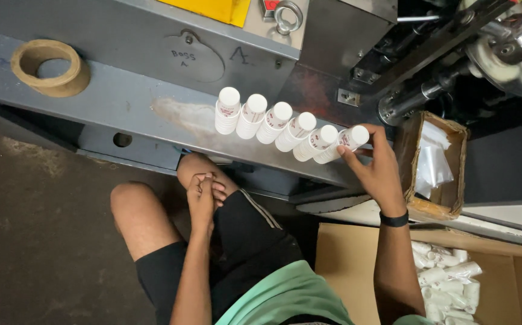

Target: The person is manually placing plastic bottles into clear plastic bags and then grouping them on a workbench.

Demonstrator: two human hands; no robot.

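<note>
Cardboard first: at the lower right of the frame we note an open carton [345,265] holding bagged white cup stacks [447,283]. Left of it, at lower centre, the left hand [203,195] rests on the person's bare knee, fingers curled loosely, gripping nothing.

Higher, at centre right, the right hand [378,168] has thumb and fingers closed on the rightmost stack [340,144] of a row of six white paper-cup stacks [279,126]. The row stands on the grey metal ledge [110,96] of a machine, the stacks leaning and touching one another.

We judge the step in hand to be taking up or seating the end stack. The next move would call for a firm side grip so the nested cups stay together, and a lift clear of the neighbouring stack, which it touches.

Edges: the ledge's front lip runs just below the row, so a nudge towards us could tip stacks off. A small box of clear plastic bags [438,165] sits just right of the hand; dark machine rollers [429,90] crowd the upper right. Open room lies leftwards along the ledge, up to a brown tape core [50,67] at upper left
</note>
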